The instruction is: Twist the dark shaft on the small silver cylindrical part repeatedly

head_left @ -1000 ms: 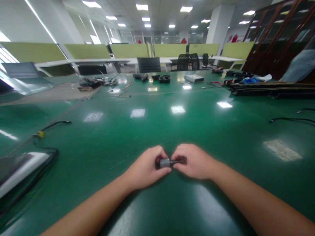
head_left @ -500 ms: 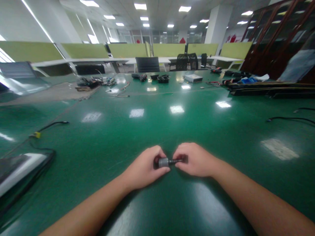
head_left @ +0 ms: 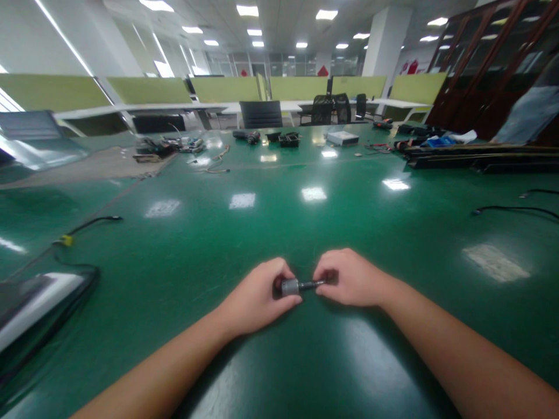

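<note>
Over the near middle of the green table, my left hand [head_left: 257,297] is closed around a small grey metal cylinder [head_left: 290,287], gripped between thumb and fingers. A thin dark rod [head_left: 308,285] sticks out of the cylinder's right end, lying roughly level. At the rod's far end, my right hand [head_left: 347,279] pinches with thumb and fingertips. The rod's tip is partly hidden by these fingers, and the cylinder's left end disappears into my left palm. Whether cylinder and rod are one piece I cannot tell.
A white-edged device [head_left: 43,302] with a black cable lies at the left. Cables [head_left: 515,209] come in from the right. Electronic parts [head_left: 170,145], black tools [head_left: 247,137], a grey box [head_left: 343,138] and dark long strips [head_left: 476,160] lie farther back. A person [head_left: 530,116] stands at far right.
My right hand has shifted slightly to the right and away from me, so more of the thin rod shows between the hands. The left hand holds still around the grey cylinder.
</note>
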Available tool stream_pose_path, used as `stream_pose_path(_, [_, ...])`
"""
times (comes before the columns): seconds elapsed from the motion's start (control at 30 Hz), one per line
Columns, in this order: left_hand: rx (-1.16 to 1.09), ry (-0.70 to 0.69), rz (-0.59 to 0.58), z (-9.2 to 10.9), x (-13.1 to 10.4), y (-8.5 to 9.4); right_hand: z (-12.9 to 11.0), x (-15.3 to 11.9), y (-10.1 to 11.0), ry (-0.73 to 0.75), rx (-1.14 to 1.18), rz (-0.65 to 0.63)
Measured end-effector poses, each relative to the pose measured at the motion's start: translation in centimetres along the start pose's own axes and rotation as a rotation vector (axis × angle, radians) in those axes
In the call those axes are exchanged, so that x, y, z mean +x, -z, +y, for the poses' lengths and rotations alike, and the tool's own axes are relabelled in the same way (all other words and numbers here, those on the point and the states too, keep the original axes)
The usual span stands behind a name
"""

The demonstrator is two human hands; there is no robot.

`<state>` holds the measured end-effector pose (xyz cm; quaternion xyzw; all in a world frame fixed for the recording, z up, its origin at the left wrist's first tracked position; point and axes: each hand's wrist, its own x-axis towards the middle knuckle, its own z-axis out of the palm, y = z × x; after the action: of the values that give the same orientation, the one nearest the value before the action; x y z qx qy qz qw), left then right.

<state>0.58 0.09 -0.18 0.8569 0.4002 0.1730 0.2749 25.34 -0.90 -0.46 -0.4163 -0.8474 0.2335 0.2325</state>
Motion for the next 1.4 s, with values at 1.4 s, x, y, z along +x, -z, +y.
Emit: stream_pose_path(1.4, [0.029, -0.079, -0.026, -0.2, -0.1, 0.1, -1.1, 0.7, -1.9, 0.051, 0.02, 0.019])
